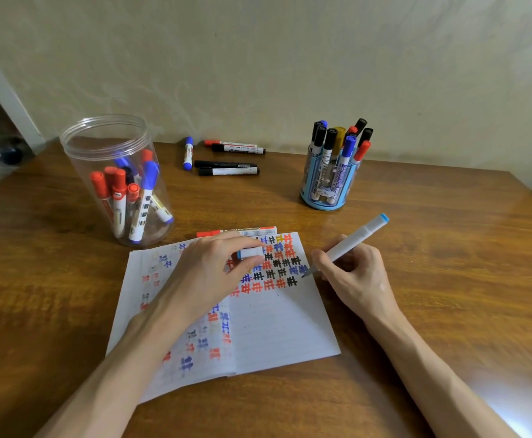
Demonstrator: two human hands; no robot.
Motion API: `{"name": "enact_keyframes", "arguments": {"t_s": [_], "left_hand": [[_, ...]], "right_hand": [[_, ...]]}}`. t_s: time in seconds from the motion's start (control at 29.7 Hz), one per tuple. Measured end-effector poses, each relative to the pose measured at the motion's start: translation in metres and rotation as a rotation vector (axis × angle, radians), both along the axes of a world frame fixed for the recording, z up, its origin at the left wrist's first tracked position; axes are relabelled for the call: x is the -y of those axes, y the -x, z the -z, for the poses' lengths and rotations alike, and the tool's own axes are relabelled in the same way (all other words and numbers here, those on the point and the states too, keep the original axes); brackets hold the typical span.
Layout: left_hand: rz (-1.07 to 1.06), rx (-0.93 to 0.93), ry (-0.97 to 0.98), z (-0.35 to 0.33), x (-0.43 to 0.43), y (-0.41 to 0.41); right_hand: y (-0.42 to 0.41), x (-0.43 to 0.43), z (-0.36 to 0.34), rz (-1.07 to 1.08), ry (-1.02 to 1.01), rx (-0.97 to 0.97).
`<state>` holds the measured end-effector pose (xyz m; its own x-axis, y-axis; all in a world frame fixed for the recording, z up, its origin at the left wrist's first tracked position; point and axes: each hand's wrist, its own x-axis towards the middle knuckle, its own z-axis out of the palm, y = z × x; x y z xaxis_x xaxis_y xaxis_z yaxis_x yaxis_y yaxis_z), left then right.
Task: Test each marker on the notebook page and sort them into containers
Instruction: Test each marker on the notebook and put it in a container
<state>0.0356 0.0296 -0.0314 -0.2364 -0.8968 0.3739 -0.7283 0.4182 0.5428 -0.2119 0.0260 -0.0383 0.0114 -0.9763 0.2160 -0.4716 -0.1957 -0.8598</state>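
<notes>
An open notebook [277, 330] lies on the wooden table, its pages covered with red, blue and black test marks. My right hand [355, 276] holds a white marker with a light-blue end [358, 238], its tip touching the right page near the marks. My left hand [209, 273] rests on the notebook and pinches the marker's white cap [251, 252]. A clear plastic jar [122, 181] with red and blue markers stands at the left. A blue pen holder [329, 181] filled with several markers stands at the right.
Several loose markers [226, 167] lie near the wall between the two containers, black, red and blue. A red and white marker box [236, 232] peeks out behind the notebook. The table's right edge runs close to the wall corner.
</notes>
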Motion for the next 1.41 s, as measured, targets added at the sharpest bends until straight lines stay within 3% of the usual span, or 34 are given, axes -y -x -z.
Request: {"name": "enact_keyframes", "arguments": {"t_s": [1.41], "left_hand": [[-0.005, 0.021, 0.028, -0.0046, -0.0031, 0.0014]], "right_hand": [[0.0004, 0.0039, 0.0025, -0.046, -0.015, -0.024]]}}
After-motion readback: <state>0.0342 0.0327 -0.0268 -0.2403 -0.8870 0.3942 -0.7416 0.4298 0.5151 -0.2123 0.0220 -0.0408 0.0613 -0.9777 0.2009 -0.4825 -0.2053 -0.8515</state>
